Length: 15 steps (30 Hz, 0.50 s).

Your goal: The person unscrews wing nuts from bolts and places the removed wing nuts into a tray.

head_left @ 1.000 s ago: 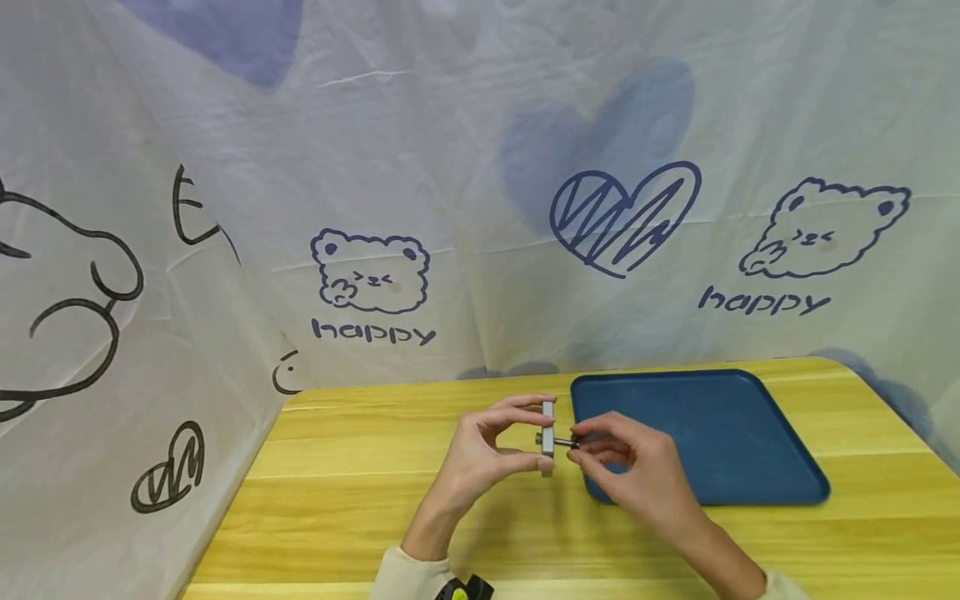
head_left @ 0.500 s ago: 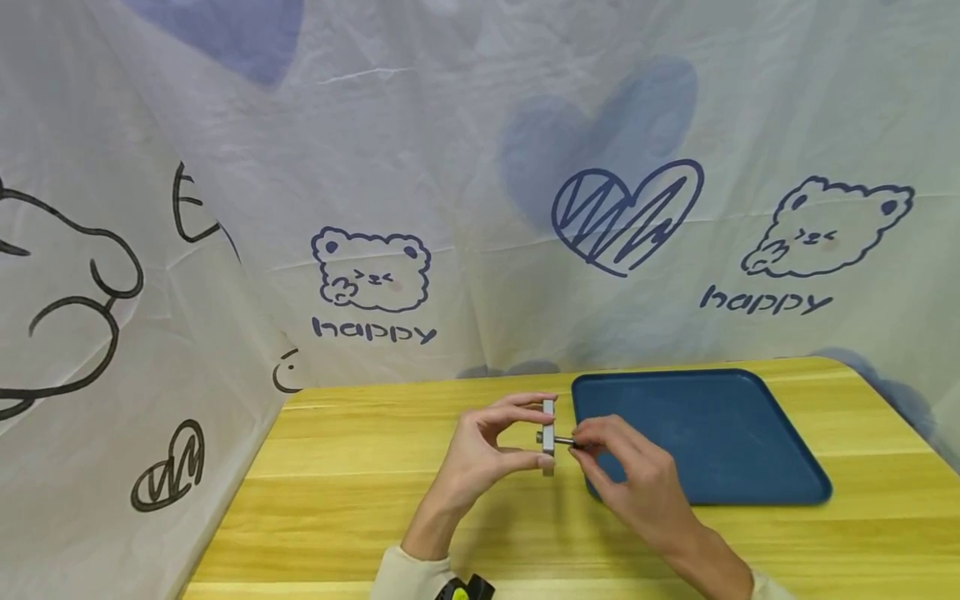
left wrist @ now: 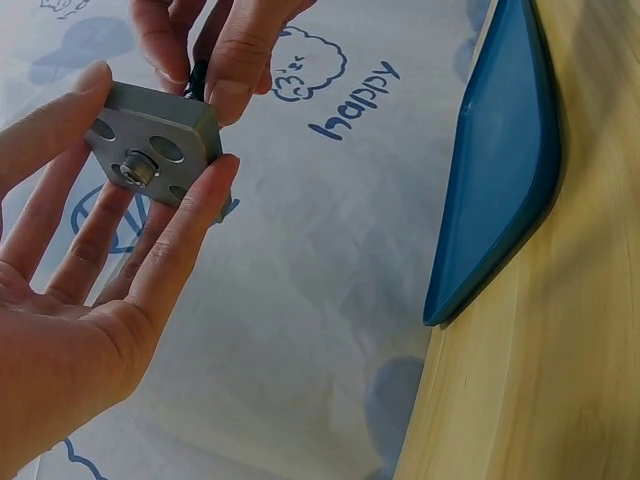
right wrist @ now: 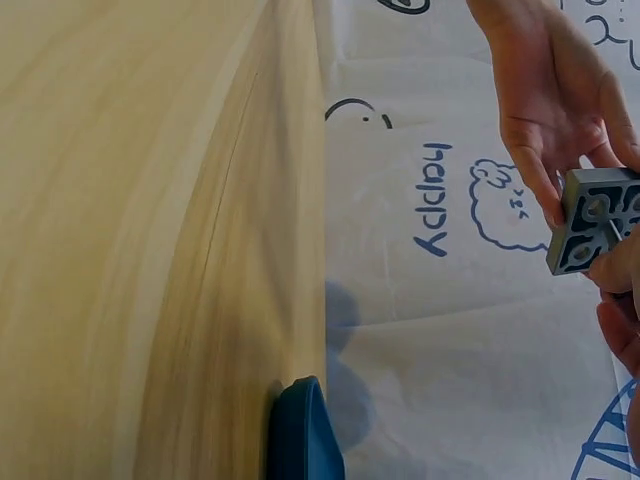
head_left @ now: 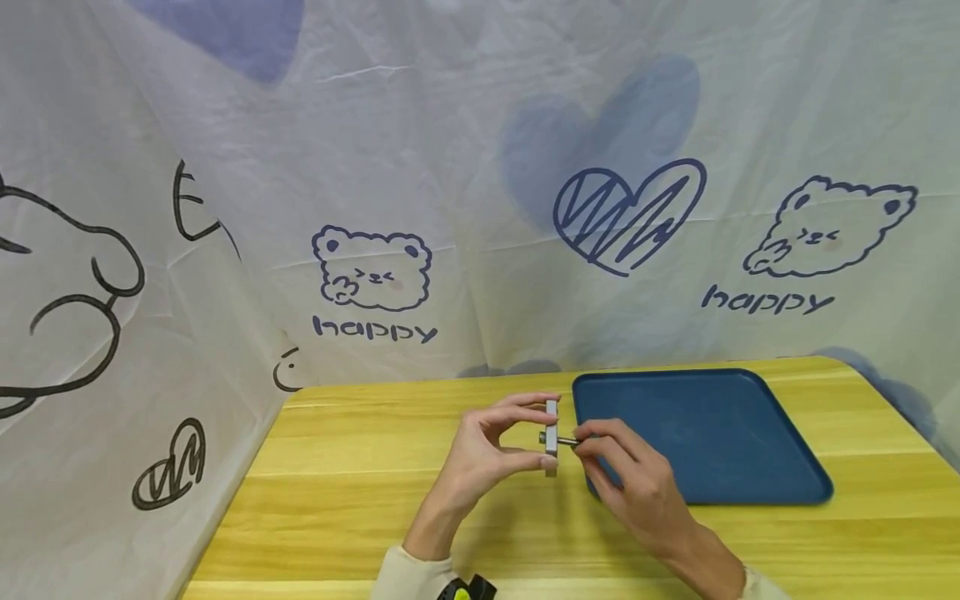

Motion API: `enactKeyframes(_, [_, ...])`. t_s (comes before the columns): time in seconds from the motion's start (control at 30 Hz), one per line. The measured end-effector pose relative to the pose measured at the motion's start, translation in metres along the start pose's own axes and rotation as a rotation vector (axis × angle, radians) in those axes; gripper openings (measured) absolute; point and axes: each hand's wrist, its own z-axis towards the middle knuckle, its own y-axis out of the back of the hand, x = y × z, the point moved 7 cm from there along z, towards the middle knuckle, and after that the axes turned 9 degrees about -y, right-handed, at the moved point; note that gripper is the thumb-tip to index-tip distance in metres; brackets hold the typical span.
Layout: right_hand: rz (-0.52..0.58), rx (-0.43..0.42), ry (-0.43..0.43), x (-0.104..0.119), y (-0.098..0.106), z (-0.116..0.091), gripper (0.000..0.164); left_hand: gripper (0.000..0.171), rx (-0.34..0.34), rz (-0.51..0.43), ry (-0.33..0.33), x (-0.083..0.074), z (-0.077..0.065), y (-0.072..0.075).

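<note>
My left hand (head_left: 476, 454) holds a square grey metal block (head_left: 552, 429) upright by its edges, thumb below and fingers above. In the left wrist view, the block (left wrist: 160, 105) has several round holes. A metal bolt (head_left: 567, 441) runs through it, and its round end (left wrist: 139, 168) sticks out of the side facing that camera. My right hand (head_left: 637, 479) pinches the other end of the bolt, where a small dark piece (left wrist: 197, 80) shows between the fingers. The fingers partly hide that end. Recesses mark the block's other face (right wrist: 575, 235) in the right wrist view.
A blue tray (head_left: 720, 450) lies on the wood-grain table (head_left: 337, 492), behind and to the right of my hands. Printed white cloth (head_left: 480, 167) hangs along the back and left. A dark device (head_left: 467, 588) sits at my left wrist.
My right fingers have shifted and rolled on the bolt's end, and the right hand has tilted slightly. The left hand and block stay almost where they were.
</note>
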Motion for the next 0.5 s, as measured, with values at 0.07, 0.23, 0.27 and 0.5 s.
enactKeyframes(0.07, [0.034, 0.013, -0.017, -0.001, 0.001, 0.001, 0.026, 0.039, -0.002, -0.001, 0.001, 0.0, 0.0, 0.0])
enactKeyframes(0.23, [0.205, 0.087, -0.192, -0.011, 0.005, 0.007, 0.019, 0.039, -0.025, -0.01, -0.004, -0.002, 0.0, 0.004])
enactKeyframes(0.27, [0.25, 0.106, -0.252, -0.014, 0.005, 0.008, 0.026, 0.039, -0.029, -0.012, -0.002, -0.002, 0.0, 0.005])
enactKeyframes(0.5, [0.478, 0.196, -0.646, -0.033, 0.002, 0.006, 0.025, 0.039, -0.032, -0.008, 0.007, -0.002, 0.001, 0.006])
